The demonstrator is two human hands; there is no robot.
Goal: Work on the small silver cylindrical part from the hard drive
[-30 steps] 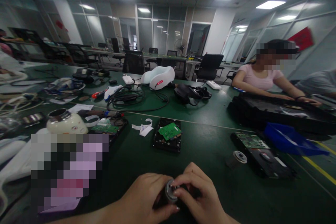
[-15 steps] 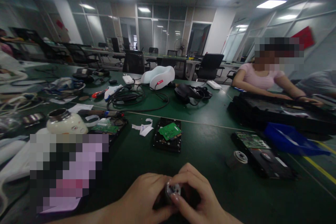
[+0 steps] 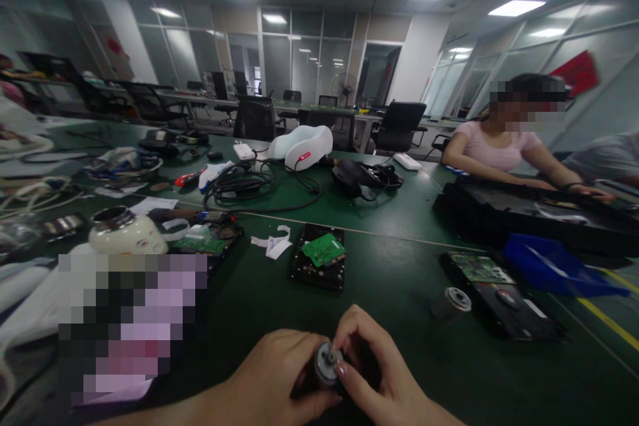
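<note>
My left hand (image 3: 279,373) is wrapped round a small cylindrical electric motor (image 3: 325,367), its grey end face turned up towards me. Thumb and forefinger of my right hand (image 3: 372,366) pinch at the short shaft in the middle of that face. The lower part of the motor is hidden by my fingers. A second, similar motor (image 3: 452,305) stands upright on the table to the right of my hands.
Beyond my hands lies a hard drive (image 3: 304,273) with a loose green circuit board (image 3: 323,249) on it. Another drive (image 3: 519,319) and a blue tray (image 3: 554,269) are at the right. A cream pot (image 3: 127,233) stands left. A co-worker (image 3: 499,146) sits across the table.
My right fingertips have shifted slightly right across the motor's end face, so more of the face and its shaft shows. My left hand keeps its hold.
</note>
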